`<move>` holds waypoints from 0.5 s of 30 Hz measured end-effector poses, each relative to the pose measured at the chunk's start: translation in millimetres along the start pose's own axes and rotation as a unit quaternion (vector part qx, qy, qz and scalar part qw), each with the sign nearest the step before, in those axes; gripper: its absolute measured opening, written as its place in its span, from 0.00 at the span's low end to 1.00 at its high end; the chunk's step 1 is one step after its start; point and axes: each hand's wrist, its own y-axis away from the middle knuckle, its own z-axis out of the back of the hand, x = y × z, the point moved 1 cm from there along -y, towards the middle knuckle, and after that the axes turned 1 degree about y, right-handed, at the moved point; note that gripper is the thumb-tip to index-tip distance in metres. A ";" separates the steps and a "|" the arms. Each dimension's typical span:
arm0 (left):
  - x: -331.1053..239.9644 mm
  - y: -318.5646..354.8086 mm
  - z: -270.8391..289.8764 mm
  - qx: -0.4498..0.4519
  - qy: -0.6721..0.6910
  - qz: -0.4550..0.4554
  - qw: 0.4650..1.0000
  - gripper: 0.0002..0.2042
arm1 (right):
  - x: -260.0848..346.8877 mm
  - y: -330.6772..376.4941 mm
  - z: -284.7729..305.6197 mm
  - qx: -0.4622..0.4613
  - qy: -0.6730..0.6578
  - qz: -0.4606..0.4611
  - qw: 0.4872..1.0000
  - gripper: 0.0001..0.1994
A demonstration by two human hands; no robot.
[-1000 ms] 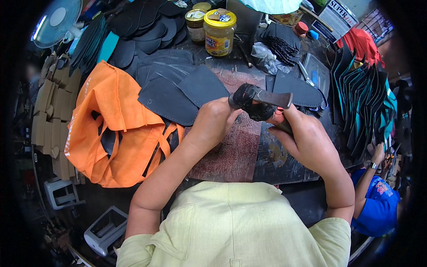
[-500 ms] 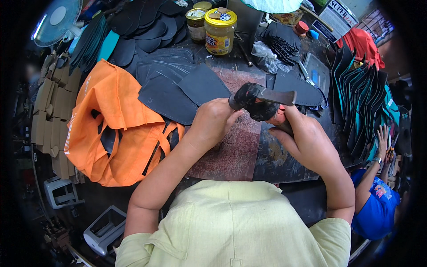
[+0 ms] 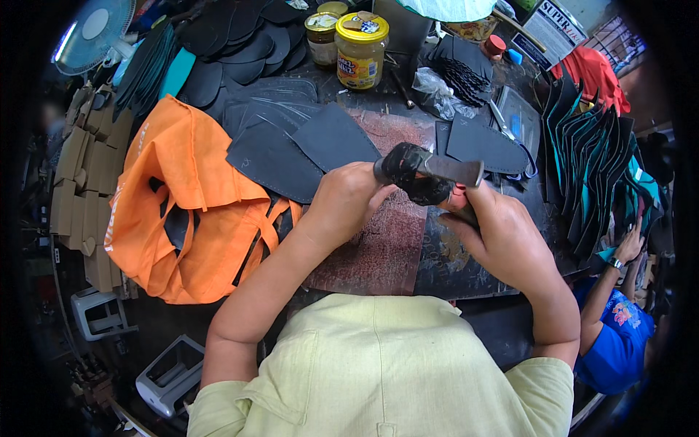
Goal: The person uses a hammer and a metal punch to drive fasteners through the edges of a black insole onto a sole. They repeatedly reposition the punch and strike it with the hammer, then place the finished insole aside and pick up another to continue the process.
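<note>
Both my hands are on a hammer, held above the work table. Its metal head is bound with black wrapping in the middle, and one flattened metal end points right. My left hand closes round the other end of the head. My right hand grips the handle just below the head, where some orange-red shows; most of the handle is hidden by the fingers. Beneath the hammer lies a worn reddish-brown board. Black cut pieces with stitched edges lie fanned out beyond my left hand.
An orange cloth bag lies left. Yellow-lidded jars stand at the back. Scissors and a black piece lie beyond my right hand. Stacked black-and-teal sheets are at right, with a person in blue beside them.
The hammer has turned slightly in my hands, its flattened end tipping down a little. At right, the other person's hand has shifted along the stacked sheets.
</note>
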 end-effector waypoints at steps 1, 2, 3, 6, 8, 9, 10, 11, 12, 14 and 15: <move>-0.8 1.8 1.0 -0.003 -0.002 -0.002 1.000 0.09 | 0.5 0.0 3.9 0.001 -0.005 0.008 1.000 0.18; -0.3 1.4 1.5 -0.002 0.011 -0.001 1.000 0.09 | 1.6 -0.7 6.8 -0.001 -0.005 -0.003 1.000 0.18; 0.3 1.9 2.0 0.005 0.003 0.015 1.000 0.09 | 3.5 -0.6 11.4 -0.008 -0.008 0.009 1.000 0.18; 4.1 1.0 2.8 0.017 0.011 0.050 0.999 0.10 | 8.6 3.5 24.3 -0.045 -0.005 0.035 0.998 0.20; 6.4 -0.7 3.3 0.016 0.055 0.056 0.997 0.10 | 9.2 6.6 26.1 -0.084 -0.039 0.048 0.995 0.22; 6.4 -0.9 3.4 0.011 0.051 0.047 0.998 0.10 | 8.2 7.8 25.4 -0.129 -0.089 0.056 0.986 0.23; 6.0 -0.7 3.3 0.014 0.046 0.049 0.998 0.10 | 7.2 9.3 23.2 -0.129 -0.110 0.066 0.983 0.24; 5.3 -0.1 3.1 0.017 0.041 0.050 0.998 0.10 | 5.8 9.1 18.2 -0.170 -0.107 0.102 0.974 0.23; 3.7 0.8 3.1 0.014 0.022 0.034 0.999 0.10 | 4.1 8.3 12.0 -0.152 -0.136 0.083 0.976 0.23; -0.1 3.7 3.0 0.002 -0.018 -0.006 1.000 0.09 | 1.8 5.7 3.6 -0.096 -0.090 0.099 0.986 0.22; -0.9 5.0 3.0 0.002 -0.016 -0.004 1.000 0.09 | 0.8 4.4 -0.3 -0.037 -0.018 0.052 0.998 0.21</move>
